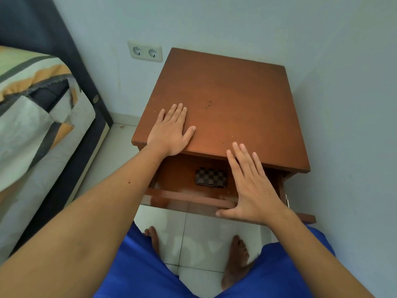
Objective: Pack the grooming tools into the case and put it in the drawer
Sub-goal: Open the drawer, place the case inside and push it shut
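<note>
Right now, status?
Left hand flat on nightstand top, right hand open at drawer front. Checkered case inside open drawer. Nothing blocking.

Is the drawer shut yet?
No, the drawer is open: the checkered case shows inside, and the right hand rests on its front.

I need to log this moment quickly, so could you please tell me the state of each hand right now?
Left hand: open, flat on the nightstand top, holding nothing.
Right hand: open, over the open drawer, holding nothing.

Wooden nightstand (236, 100), left hand (171, 132) flat on top, checkered case (211, 177) lying in open drawer (182, 198)
</note>
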